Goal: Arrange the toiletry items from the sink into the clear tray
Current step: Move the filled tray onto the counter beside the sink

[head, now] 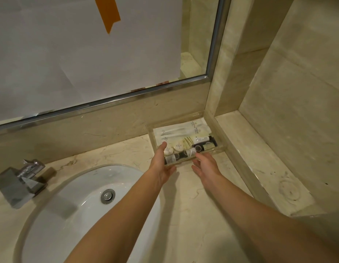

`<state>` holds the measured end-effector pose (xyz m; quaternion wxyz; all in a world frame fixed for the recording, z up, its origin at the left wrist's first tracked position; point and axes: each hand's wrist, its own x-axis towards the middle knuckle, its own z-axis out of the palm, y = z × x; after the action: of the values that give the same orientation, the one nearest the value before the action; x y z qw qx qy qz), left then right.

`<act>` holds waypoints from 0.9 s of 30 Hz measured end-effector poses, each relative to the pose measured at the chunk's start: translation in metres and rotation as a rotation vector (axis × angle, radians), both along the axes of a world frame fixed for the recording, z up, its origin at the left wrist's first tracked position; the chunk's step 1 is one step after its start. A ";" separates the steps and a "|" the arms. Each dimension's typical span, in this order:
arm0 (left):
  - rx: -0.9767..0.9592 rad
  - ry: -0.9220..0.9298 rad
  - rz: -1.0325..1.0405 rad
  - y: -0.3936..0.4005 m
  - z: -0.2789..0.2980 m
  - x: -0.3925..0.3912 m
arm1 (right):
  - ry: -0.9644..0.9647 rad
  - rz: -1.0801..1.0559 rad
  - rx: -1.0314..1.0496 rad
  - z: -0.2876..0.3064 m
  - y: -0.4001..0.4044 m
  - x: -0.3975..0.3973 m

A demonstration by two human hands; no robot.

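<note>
Sink (73, 202) nearest; both hands (204, 166) at clear tray (220, 149) against wall.

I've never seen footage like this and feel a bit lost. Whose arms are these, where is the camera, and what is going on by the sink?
The camera is worn on a person's head and looks down, so the arms are their own. There is no machine. The left hand holds the near left corner of the clear tray, which sits on the marble counter. The right hand reaches toward the tray, fingers straight, holding nothing. Small bottles and white packets lie in the tray. The sink is at left.
</note>
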<state>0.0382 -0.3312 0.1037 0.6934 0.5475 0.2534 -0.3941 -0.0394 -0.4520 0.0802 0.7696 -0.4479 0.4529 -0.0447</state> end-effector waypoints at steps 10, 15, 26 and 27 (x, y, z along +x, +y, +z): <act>0.040 -0.015 -0.078 0.005 0.016 0.002 | 0.079 0.109 -0.023 0.008 -0.003 0.014; 0.005 -0.012 -0.107 0.014 0.018 -0.001 | 0.120 0.172 -0.055 0.013 -0.007 0.010; 0.011 -0.006 -0.066 0.031 0.021 -0.009 | 0.169 0.367 -0.190 0.009 0.017 -0.013; 0.026 -0.011 -0.079 0.036 0.022 -0.013 | 0.147 0.364 -0.193 0.009 0.024 -0.018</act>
<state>0.0251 -0.2953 0.1256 0.6714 0.5682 0.2327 -0.4149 -0.0578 -0.4282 0.0895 0.6835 -0.5958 0.4132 0.0847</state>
